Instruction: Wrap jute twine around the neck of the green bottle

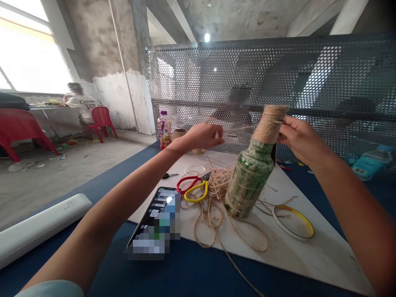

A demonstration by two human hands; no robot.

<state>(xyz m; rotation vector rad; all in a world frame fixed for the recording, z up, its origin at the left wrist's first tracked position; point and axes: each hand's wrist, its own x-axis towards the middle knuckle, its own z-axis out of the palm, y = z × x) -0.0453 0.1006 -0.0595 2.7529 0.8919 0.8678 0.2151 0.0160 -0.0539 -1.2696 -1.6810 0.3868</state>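
Note:
A green glass bottle (249, 177) leans to the right on a white sheet, its neck wrapped in jute twine (267, 123). My right hand (295, 134) grips the wrapped neck from the right, fingers closed against it. A strand of twine runs from the neck leftward to my left hand (206, 135), which is closed on it in front of the mesh screen. Behind and left of the bottle's base lies a loose heap of twine (221, 181). Scissors (196, 194) with one red and one yellow handle rest beside the heap.
A phone (154, 214) lies left of the scissors, and a roll of tape (293, 222) to the bottle's right. A drink bottle (165, 130) and a perforated metal screen (192, 90) stand behind. A white case (43, 227) is at left; a blue bottle (373, 161) is at right.

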